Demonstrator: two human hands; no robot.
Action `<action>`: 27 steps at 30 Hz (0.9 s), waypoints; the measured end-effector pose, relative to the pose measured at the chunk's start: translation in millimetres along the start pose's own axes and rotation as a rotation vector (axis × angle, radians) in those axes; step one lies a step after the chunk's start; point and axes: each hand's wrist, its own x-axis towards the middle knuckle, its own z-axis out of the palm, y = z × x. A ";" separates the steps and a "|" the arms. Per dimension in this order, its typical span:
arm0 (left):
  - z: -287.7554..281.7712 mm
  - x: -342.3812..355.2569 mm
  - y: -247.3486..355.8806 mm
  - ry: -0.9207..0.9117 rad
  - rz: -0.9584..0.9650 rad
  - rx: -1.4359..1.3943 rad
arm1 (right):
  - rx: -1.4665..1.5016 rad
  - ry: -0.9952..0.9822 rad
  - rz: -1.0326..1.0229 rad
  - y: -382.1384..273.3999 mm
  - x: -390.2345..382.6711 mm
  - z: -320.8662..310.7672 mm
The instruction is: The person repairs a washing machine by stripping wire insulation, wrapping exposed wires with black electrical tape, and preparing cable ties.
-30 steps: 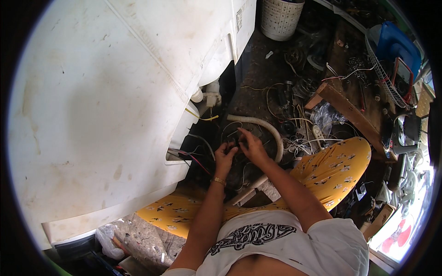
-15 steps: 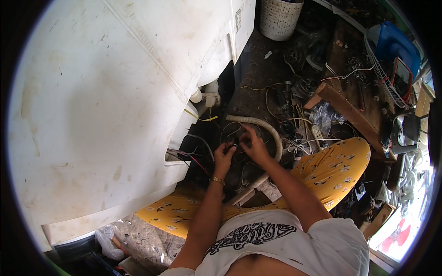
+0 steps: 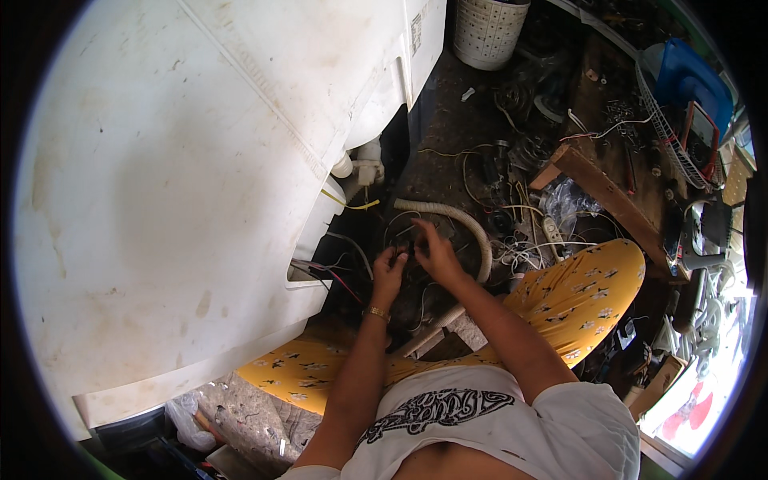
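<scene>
My left hand [image 3: 389, 272], with a gold-coloured band at its wrist, has its thumb and fingers pinched on something small and dark that I cannot make out. Close beside it on the right, my right hand [image 3: 437, 254] is bent at the fingers, its tips almost meeting those of the left. What lies between the fingertips is mostly hidden. Thin wires loop around and beyond the hands. A ribbed pale hose [image 3: 468, 220] curves past the right hand. To the left stands a large white plastic appliance body [image 3: 184, 192]; loose wires [image 3: 336, 268] come out of its lower opening.
A yellow wire end [image 3: 364, 206] sticks out near a white valve-like part [image 3: 368, 170]. Tangled white cables [image 3: 528, 254] lie by my right knee. A wooden board [image 3: 612, 204], a wire basket [image 3: 668, 132] and a blue plastic piece [image 3: 694, 84] are at right; a white perforated bin [image 3: 490, 36] stands far back.
My right hand has shifted slightly left, bringing its fingertips closer to my left hand. The left hand has barely moved.
</scene>
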 end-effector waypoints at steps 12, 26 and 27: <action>-4.0 8.2 -1.6 0.199 -0.113 -0.289 | 0.430 -0.301 0.053 -20.1 2.1 1.1; -1.8 10.4 12.1 0.165 -0.070 -0.346 | 0.261 -0.307 0.003 -33.0 -1.2 -0.5; 0.4 10.7 12.6 0.174 -0.075 -0.344 | 0.246 -0.298 0.004 -31.5 -2.5 -0.6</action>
